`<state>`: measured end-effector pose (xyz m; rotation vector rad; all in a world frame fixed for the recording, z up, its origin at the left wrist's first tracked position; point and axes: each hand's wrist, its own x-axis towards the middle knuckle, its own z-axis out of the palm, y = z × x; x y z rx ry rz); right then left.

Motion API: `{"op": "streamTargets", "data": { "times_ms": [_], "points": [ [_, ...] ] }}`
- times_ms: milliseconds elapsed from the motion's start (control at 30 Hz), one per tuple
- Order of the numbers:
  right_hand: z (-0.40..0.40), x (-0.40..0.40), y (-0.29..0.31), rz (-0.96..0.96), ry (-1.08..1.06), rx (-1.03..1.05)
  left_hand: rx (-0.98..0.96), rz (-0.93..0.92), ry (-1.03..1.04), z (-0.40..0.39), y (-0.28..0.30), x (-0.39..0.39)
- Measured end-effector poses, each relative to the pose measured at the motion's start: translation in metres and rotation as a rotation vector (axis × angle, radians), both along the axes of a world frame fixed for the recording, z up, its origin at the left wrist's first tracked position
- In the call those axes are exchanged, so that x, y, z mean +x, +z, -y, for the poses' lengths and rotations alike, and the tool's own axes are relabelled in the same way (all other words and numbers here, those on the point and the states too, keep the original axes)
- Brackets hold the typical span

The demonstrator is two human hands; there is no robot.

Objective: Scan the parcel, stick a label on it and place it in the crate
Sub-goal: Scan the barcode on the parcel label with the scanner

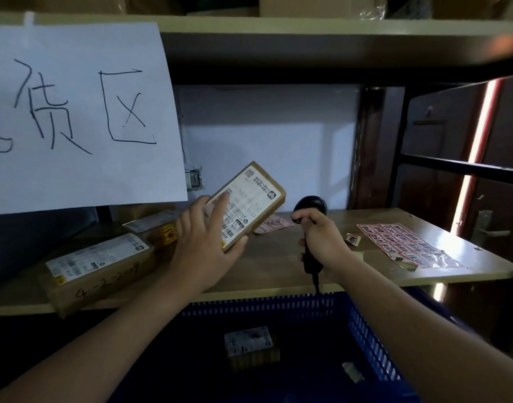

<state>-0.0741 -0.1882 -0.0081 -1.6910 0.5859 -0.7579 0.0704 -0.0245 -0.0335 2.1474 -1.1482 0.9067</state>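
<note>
My left hand (204,245) holds a flat brown parcel (251,203) tilted up above the shelf, its white shipping label facing me. My right hand (322,242) grips a black handheld scanner (309,210), whose head sits just right of the parcel and points toward it. A sheet of red labels (400,239) lies on the shelf to the right. Below the shelf edge stands a blue crate (363,324) with one small labelled parcel (249,344) inside.
Two more brown parcels (101,266) lie on the wooden shelf (278,271) at the left. A large white paper sign (75,117) hangs from the upper shelf. Another red label sheet (274,223) lies behind the held parcel. A dark door stands at the right.
</note>
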Motion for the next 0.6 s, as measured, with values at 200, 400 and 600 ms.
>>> {"op": "streamTargets", "data": {
  "times_ms": [200, 400, 600],
  "points": [
    [-0.009, 0.001, -0.001, 0.073, 0.153, 0.071, -0.083, 0.024, -0.016, 0.025, 0.001, -0.027],
    [-0.011, -0.001, -0.002, 0.152, 0.286, 0.191, -0.166, 0.141, -0.085, 0.038, -0.004, -0.039],
    [-0.010, -0.003, -0.002, 0.271, 0.383, 0.345, -0.177, 0.546, -0.159, 0.036, -0.009, -0.028]
  ]
}}
